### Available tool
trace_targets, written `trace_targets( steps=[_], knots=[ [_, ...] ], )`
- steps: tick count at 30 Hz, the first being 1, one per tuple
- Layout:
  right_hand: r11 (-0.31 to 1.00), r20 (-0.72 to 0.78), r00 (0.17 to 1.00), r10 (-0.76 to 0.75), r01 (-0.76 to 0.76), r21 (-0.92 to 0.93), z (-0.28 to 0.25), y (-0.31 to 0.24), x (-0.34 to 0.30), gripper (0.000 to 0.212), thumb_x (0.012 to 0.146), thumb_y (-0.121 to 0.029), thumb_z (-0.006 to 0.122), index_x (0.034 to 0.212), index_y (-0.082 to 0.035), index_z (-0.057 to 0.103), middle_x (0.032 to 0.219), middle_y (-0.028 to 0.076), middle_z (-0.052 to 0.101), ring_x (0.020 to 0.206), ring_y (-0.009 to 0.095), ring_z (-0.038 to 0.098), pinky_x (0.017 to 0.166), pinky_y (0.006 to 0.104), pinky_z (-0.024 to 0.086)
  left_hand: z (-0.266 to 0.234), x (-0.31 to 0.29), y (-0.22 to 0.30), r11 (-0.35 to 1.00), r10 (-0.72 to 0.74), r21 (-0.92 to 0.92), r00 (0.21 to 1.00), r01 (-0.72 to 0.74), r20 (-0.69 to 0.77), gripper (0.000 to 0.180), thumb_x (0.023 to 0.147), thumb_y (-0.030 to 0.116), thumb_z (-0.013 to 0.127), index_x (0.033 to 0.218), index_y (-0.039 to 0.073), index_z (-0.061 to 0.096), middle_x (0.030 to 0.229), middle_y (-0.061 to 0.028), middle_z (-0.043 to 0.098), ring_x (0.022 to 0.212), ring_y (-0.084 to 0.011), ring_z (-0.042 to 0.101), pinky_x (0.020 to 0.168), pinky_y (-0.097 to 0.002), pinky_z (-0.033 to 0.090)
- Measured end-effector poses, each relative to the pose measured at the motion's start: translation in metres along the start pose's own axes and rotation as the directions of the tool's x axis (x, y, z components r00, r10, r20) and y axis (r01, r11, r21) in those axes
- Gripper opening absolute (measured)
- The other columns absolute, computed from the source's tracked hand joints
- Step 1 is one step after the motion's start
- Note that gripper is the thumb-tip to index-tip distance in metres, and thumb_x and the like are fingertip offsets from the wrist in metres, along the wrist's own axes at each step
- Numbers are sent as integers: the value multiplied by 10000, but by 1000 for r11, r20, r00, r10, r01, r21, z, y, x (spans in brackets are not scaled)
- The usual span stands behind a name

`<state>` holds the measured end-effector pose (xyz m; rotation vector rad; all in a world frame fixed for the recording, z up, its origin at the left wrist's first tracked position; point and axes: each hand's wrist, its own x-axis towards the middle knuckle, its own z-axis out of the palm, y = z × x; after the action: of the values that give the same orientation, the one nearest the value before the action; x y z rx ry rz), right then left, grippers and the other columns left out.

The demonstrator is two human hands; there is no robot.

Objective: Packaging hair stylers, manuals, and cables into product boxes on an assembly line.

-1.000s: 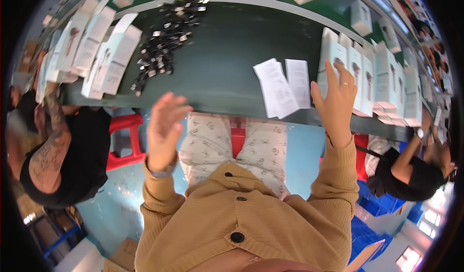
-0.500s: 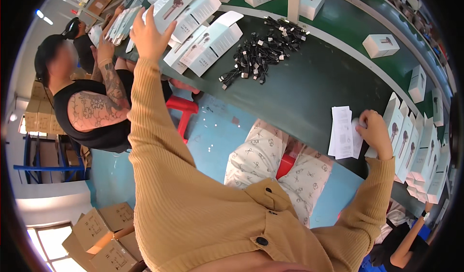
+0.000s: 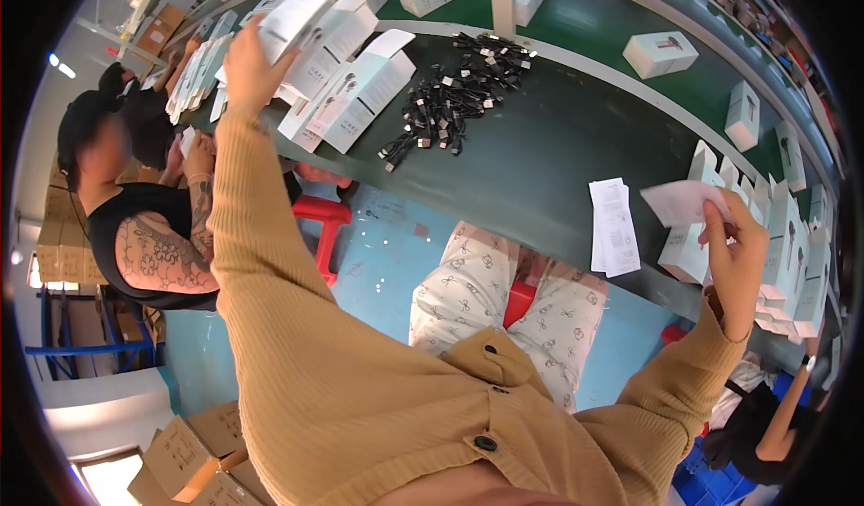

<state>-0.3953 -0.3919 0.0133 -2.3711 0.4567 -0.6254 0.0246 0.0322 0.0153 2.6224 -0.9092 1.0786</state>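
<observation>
My left hand is stretched out to the far left and grips a white carton box, lifted above a row of open white boxes on the dark green table. My right hand is raised at the right and pinches a white paper sheet. Just left of that hand a small stack of white leaflets lies near the table's front edge. Behind the right hand stand several upright white boxes.
A pile of black cables lies in the middle of the table. Closed white boxes sit on the green conveyor behind it. A seated person in black works at my left, beside a red stool. Brown cartons sit on the floor.
My left hand has closed on a white box and lifted it from the row. My right hand has picked a paper sheet off the leaflet stack and raised it.
</observation>
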Motion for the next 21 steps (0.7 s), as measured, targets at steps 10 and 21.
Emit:
trace_targets(
  steps=[10,21],
  knots=[
    [784,-330,938,-101,279,555,10,-41,-25,152,870,-14,647,1004,58,652,918,140,656,561,139,595,510,205,387,-58,-131,213,5,156,-811,800,585,579,918,605,139,891,1318,11,326,1220,-87,484,1128,-168,476,984,-328,388],
    [906,295,889,-350,241,348,54,-49,-8,244,797,-71,699,1031,-9,672,804,111,656,570,112,544,492,229,405,-38,-201,276,9,426,-693,625,720,655,1049,557,287,917,1367,-1,317,1318,-164,424,1252,-246,404,1053,-352,308]
  ],
)
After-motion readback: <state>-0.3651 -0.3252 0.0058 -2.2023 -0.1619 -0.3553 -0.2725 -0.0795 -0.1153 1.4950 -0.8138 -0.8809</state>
